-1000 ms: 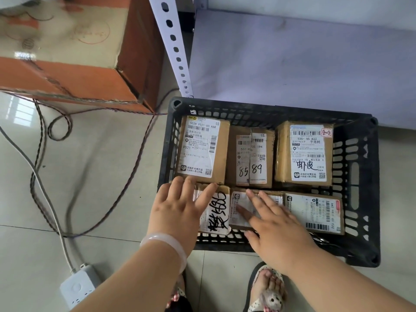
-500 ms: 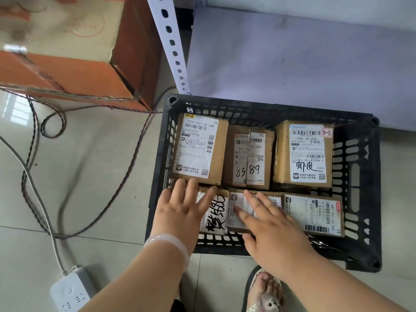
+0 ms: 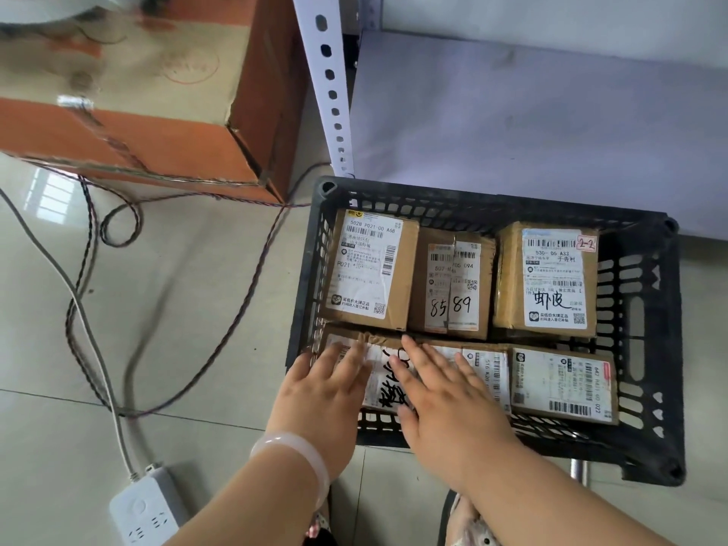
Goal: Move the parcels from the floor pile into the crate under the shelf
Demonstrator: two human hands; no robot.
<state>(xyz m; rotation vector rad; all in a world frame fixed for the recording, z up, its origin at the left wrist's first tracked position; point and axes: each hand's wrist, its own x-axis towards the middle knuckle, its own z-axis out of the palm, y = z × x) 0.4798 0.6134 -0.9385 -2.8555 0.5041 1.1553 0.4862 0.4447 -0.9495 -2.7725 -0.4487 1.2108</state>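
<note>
Pressing flat on the front-left parcel [image 3: 380, 372] in the crate [image 3: 646, 309], the left hand [image 3: 327, 392] and right hand [image 3: 445, 396] are laid side by side with fingers straight, the right having been slid over from the middle parcel [image 3: 488, 372], so this parcel is judged nearly seated.

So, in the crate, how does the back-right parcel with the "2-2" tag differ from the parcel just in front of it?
The 2-2 parcel has its label upright to the camera; the front-right parcel has its label turned sideways. The 2-2 parcel carries black handwriting; the front-right parcel shows only print. Both are brown cardboard with white labels, inside the black crate.
</note>
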